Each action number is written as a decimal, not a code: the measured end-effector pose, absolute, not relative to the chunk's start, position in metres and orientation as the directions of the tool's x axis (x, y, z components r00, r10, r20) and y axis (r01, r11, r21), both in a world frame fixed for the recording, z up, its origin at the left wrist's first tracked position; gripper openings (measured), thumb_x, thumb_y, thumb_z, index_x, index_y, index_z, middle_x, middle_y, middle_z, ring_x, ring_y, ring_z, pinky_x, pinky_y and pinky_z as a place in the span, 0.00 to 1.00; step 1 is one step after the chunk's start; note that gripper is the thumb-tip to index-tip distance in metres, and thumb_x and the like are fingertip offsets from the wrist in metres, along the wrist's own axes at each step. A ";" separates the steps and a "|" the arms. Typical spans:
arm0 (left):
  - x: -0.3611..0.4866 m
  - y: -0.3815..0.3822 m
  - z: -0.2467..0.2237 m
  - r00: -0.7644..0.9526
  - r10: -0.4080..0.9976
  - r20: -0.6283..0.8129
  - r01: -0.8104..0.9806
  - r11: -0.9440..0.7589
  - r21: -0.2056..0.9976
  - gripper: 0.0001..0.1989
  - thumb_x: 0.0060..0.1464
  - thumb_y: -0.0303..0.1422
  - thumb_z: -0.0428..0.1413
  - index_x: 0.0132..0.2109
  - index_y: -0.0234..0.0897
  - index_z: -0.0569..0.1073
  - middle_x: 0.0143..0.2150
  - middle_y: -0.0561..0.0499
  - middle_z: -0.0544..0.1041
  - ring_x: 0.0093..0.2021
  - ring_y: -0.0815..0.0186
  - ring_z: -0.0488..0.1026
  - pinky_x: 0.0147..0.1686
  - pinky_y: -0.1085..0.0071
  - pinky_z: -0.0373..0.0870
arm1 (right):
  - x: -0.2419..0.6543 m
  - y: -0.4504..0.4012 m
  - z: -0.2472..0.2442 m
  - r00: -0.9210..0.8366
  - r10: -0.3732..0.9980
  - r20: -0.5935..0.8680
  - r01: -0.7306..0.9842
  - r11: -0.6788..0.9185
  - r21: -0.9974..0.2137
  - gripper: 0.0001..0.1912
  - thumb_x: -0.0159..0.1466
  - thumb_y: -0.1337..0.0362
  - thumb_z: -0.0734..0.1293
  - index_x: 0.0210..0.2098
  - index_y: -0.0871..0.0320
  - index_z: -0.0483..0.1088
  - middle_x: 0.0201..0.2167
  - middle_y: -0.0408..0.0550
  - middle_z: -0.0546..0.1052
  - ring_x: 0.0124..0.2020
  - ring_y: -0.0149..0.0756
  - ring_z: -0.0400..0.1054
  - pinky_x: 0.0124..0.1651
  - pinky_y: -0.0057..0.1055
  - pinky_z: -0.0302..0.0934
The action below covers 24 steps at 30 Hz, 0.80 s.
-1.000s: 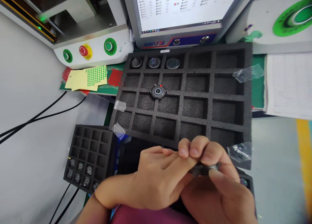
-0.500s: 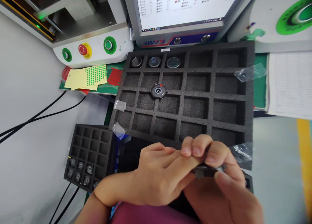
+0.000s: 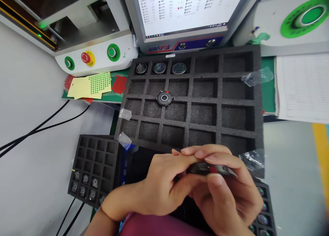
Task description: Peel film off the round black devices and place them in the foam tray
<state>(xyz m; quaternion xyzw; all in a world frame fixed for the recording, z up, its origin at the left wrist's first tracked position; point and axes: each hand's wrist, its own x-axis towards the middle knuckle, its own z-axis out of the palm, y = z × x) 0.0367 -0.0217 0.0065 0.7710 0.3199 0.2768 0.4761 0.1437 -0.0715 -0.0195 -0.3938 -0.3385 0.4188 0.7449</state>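
Note:
Both hands meet at the lower middle, in front of the large foam tray (image 3: 218,101). Between them is a dark watch case (image 3: 205,168), seen edge-on, with a red mark on its side. My left hand (image 3: 167,184) pinches its left end between thumb and fingers. My right hand (image 3: 228,184) grips the right part, thumb below and fingers over the top. Another watch case (image 3: 164,98) lies back up on the tray's dividers, a red dot at its edge. Three round pieces, one of them a watch face (image 3: 179,68), sit in the tray's back row.
A smaller foam tray (image 3: 96,141) with several small parts stands at the lower left. Another tray (image 3: 269,195) of round pieces is at the lower right. Behind are a monitor (image 3: 185,13), a button panel (image 3: 99,56), yellow sticker sheets (image 3: 82,87) and papers (image 3: 303,88).
The held watch case has turned and shows more of its edge and a red mark. My left thumb now presses under it, and my right fingers lie flatter over it. The view has shifted slightly.

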 end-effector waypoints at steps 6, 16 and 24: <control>0.037 -0.023 0.006 0.623 0.757 0.197 0.201 -0.398 0.895 0.13 0.66 0.33 0.49 0.49 0.31 0.75 0.30 0.48 0.79 0.28 0.67 0.74 0.32 0.71 0.70 | 0.145 -0.073 -0.020 0.445 0.870 0.213 -0.273 0.359 -0.893 0.13 0.70 0.73 0.58 0.49 0.57 0.69 0.42 0.47 0.71 0.46 0.35 0.70 0.50 0.39 0.74; 0.034 -0.034 -0.002 0.754 0.536 -0.381 -0.263 0.777 0.572 0.21 0.54 0.48 0.60 0.36 0.30 0.74 0.27 0.50 0.73 0.23 0.70 0.71 0.23 0.77 0.69 | 0.157 -0.068 -0.015 0.362 0.869 0.336 -0.271 0.443 -0.855 0.24 0.58 0.65 0.75 0.53 0.52 0.70 0.45 0.48 0.75 0.45 0.43 0.72 0.43 0.41 0.75; 0.039 -0.044 -0.012 0.817 0.480 -0.318 -0.374 0.863 0.341 0.20 0.57 0.48 0.56 0.36 0.31 0.72 0.26 0.49 0.74 0.19 0.73 0.67 0.16 0.81 0.58 | 0.160 -0.065 -0.019 0.369 0.819 0.440 -0.189 0.530 -0.827 0.30 0.52 0.68 0.80 0.53 0.53 0.72 0.43 0.43 0.78 0.40 0.37 0.74 0.42 0.35 0.75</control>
